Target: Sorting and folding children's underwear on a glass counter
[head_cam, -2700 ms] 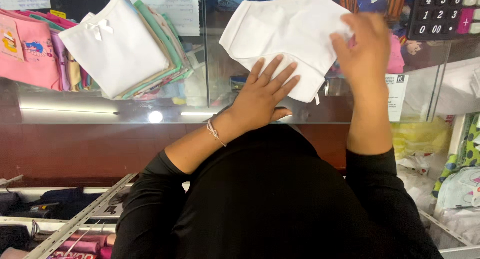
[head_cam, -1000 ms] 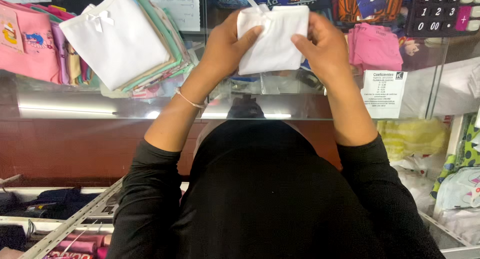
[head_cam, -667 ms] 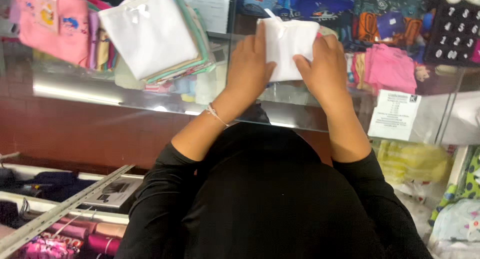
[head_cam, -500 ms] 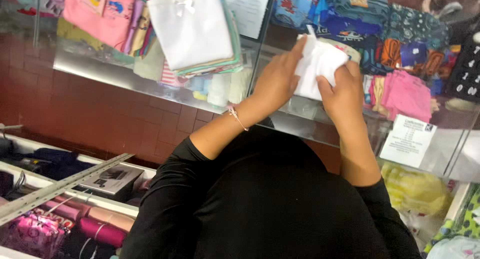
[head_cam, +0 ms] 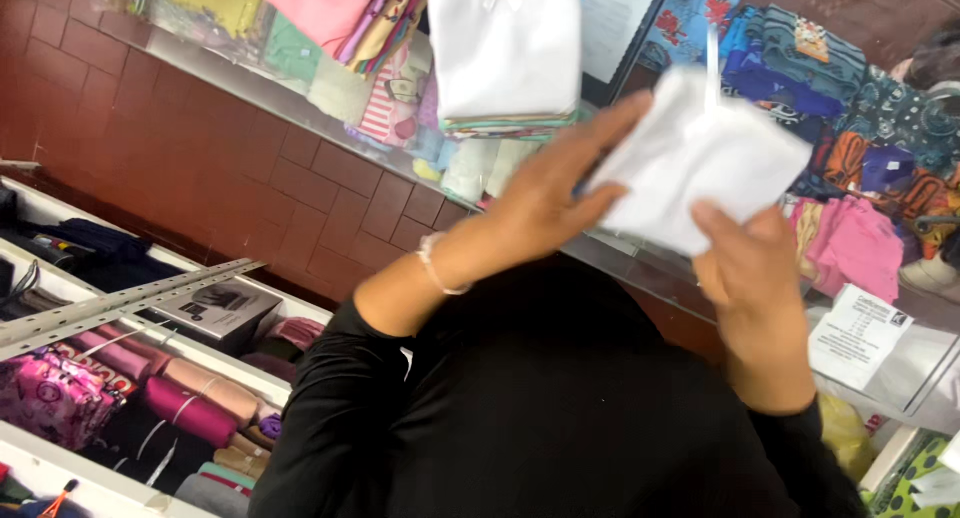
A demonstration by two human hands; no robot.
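White cloth: a folded white fabric piece (head_cam: pixel 700 168), blurred, is held up in the air between both hands, above the glass counter top (head_cam: pixel 640 268) and in front of the person's black-clad chest; a thin white ribbon or tag sticks up from its top edge.
Left hand: the left hand (head_cam: pixel 555 193) lies with palm and spread fingers flat against the left side of the white cloth, fingers stretched out rather than curled; a thin bead bracelet (head_cam: pixel 435 268) circles the wrist.
Right hand: the right hand (head_cam: pixel 750 278) grips the cloth's lower right part from below, thumb on the near face; the other fingers are hidden behind the fabric, so how tightly they close cannot be told.
Sleeves: long black sleeves (head_cam: pixel 330 398) cover both forearms up to near the wrists.
Stack on counter: a pile of folded garments with a white one on top (head_cam: pixel 505 48) and striped pastel edges below sits on the counter, left of the held cloth and apart from it.
Pink garments: folded pink and yellow clothes (head_cam: pixel 320 8) lie further left on the glass.
Under the glass: blue, orange and pink patterned fabrics (head_cam: pixel 840 108) show at the right.
Paper card: a white printed card (head_cam: pixel 860 333) rests near the right wrist.
Lower left: white shelves (head_cam: pixel 60 278) hold rolled dark and pink textiles.
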